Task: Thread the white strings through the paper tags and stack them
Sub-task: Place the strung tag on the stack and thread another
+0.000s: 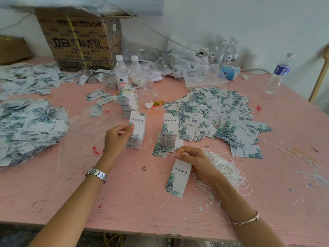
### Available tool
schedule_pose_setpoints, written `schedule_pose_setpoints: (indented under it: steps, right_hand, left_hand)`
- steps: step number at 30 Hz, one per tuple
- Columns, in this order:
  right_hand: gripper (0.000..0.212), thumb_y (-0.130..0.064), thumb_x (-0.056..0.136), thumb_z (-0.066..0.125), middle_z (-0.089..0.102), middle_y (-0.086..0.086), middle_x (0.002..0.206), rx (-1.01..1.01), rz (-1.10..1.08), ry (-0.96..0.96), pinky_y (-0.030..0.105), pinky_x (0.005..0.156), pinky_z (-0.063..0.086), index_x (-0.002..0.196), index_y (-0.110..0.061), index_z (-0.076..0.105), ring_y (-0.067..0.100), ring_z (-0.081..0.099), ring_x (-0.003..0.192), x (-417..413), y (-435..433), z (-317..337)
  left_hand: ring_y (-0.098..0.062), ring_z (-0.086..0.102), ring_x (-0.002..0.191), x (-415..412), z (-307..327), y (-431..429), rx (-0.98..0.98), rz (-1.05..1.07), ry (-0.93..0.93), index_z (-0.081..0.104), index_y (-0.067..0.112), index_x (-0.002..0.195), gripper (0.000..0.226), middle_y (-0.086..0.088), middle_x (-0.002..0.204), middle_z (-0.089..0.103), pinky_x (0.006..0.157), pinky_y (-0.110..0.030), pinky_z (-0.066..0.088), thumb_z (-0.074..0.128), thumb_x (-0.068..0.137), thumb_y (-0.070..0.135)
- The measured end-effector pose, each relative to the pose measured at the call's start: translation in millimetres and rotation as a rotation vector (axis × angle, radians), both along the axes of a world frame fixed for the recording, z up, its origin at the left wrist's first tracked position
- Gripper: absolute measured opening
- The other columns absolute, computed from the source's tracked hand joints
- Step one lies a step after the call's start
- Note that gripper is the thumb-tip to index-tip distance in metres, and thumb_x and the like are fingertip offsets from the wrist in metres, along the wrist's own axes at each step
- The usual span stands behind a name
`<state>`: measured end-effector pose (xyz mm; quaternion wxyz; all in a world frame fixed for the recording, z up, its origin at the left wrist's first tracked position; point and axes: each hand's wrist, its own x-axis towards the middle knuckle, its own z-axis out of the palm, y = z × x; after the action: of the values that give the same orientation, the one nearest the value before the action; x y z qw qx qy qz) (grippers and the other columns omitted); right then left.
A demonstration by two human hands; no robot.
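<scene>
Pink table (124,202); right hand (194,157) pinches tag (179,179)

I read the table (124,202) as pink throughout. The tag (179,179) is white with a green and blue-grey leaf print and dark lettering. The stack (137,138) shows the same print. The strings (226,168) are white. The box (78,43) is brown with black print and a yellow strap. One bottle (281,72) carries a blue label. The watch (97,173) is silver.
</scene>
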<state>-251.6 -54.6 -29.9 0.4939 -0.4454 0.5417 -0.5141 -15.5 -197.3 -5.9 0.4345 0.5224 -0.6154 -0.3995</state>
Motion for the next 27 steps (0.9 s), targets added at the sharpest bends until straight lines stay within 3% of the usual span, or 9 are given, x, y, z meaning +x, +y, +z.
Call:
schedule_pose_setpoints:
  steps: [2,5,8,12,21,24,27]
  right_hand:
    - [0.015,-0.032,0.081,0.075,0.064,0.010,0.071,-0.007,-0.010,-0.029,0.032,0.055,0.033,0.082,-0.018,0.071,0.036,0.055,0.069,-1,1,0]
    - [0.010,-0.030,0.084,0.072,0.065,0.004,0.070,-0.034,-0.007,-0.090,0.027,0.049,0.042,0.084,-0.020,0.071,0.025,0.062,0.062,-1,3,3]
    - [0.006,-0.028,0.085,0.070,0.067,-0.001,0.070,-0.051,-0.022,-0.140,0.024,0.049,0.044,0.080,-0.024,0.071,0.016,0.065,0.062,-2,3,6]
    - [0.005,-0.026,0.082,0.071,0.071,0.004,0.085,-0.079,-0.069,-0.205,0.026,0.058,0.050,0.080,-0.021,0.073,0.019,0.066,0.071,-5,1,5]
    - [0.011,-0.016,0.087,0.063,0.076,0.005,0.093,-0.078,-0.084,-0.246,0.025,0.058,0.054,0.095,-0.011,0.068,0.017,0.070,0.076,-6,1,4]
    - [0.013,-0.015,0.088,0.063,0.076,0.004,0.093,-0.079,-0.078,-0.247,0.025,0.056,0.054,0.087,-0.020,0.075,0.017,0.071,0.075,-4,2,6]
    - [0.031,-0.007,0.093,0.058,0.077,0.001,0.094,-0.081,-0.070,-0.239,0.024,0.056,0.054,0.081,-0.027,0.077,0.016,0.071,0.076,-4,2,5]
  left_hand:
    - [-0.011,0.065,0.079,-6,3,18,0.040,-0.108,0.086,0.075,0.016,0.091,0.027,-0.001,0.086,0.074,0.071,-0.023,0.049,0.065,0.095,0.041]
    - [-0.006,0.064,0.073,-18,3,48,0.109,-0.273,0.184,0.076,0.017,0.098,0.025,-0.002,0.089,0.076,0.068,-0.015,0.049,0.065,0.093,0.039]
    - [0.001,0.061,0.060,-33,0,73,0.152,-0.391,0.271,0.073,0.017,0.098,0.010,0.008,0.081,0.076,0.053,-0.008,0.043,0.064,0.096,0.020]
    - [0.002,0.063,0.057,-46,-10,89,0.199,-0.463,0.312,0.071,0.009,0.093,0.007,0.007,0.075,0.075,0.048,-0.009,0.042,0.065,0.094,0.006]
    - [-0.011,0.072,0.079,-47,-25,98,0.271,-0.527,0.314,0.073,0.006,0.095,0.008,-0.002,0.092,0.078,0.060,-0.020,0.056,0.068,0.091,0.011]
    - [-0.012,0.073,0.079,-46,-26,99,0.277,-0.536,0.308,0.073,0.007,0.094,0.008,-0.003,0.091,0.078,0.061,-0.022,0.057,0.068,0.091,0.012]
    - [-0.011,0.073,0.080,-46,-26,101,0.281,-0.551,0.284,0.072,0.009,0.093,0.006,-0.001,0.090,0.079,0.062,-0.022,0.057,0.067,0.093,0.010]
